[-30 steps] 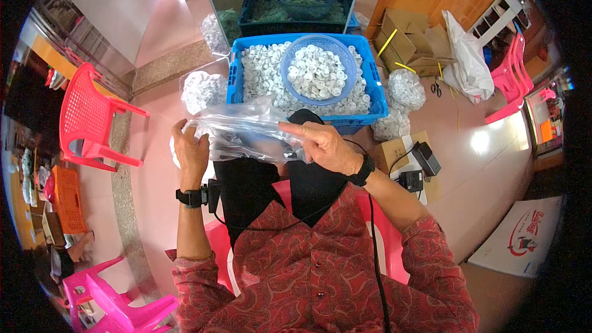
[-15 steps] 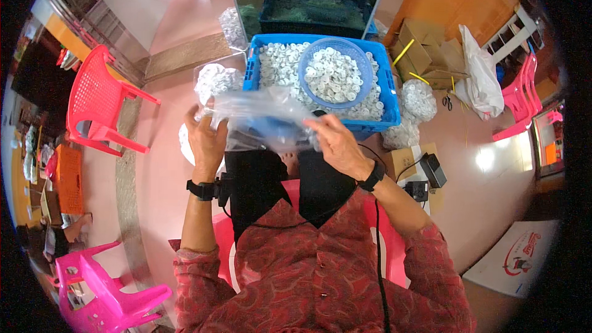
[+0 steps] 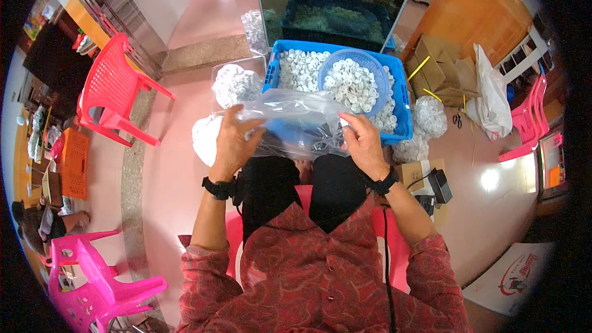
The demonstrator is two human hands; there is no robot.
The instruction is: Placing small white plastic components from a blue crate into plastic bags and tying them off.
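Since a second ago, clear plastic bag (image 3: 295, 124) drawn out wider and flatter between the two hands, held a little higher and closer to the blue crate (image 3: 398, 102) than before; hands spread further apart, left hand (image 3: 233, 143) now at the bag's left edge, right hand (image 3: 364, 143) at its right edge. Judged from this: bag being stretched open and squared up, not yet filled, with nothing white seen inside it. Fingers of the left hand curled over the film, pinching the left rim with thumb below; fingers of the right hand likewise closed on the right rim, knuckles up. Long axis of the bag running left to right across the lap, roughly level, slightly higher on the left; mouth hard to tell through the crumpled film, seemingly along the far edge, facing the crate. Bag suspended above the knees in dark trousers, just in front of the crate, overlapping its near wall in the view. Inside the crate, a heap of small white pieces and a round blue basket (image 3: 327, 68) holding more of them. Around it on the pink floor (image 3: 166, 166): filled clear bags of white pieces (image 3: 235, 84) to the left, more to the right, a red plastic chair (image 3: 114, 89) well off to the left, cardboard boxes (image 3: 441, 65) beyond on the right.
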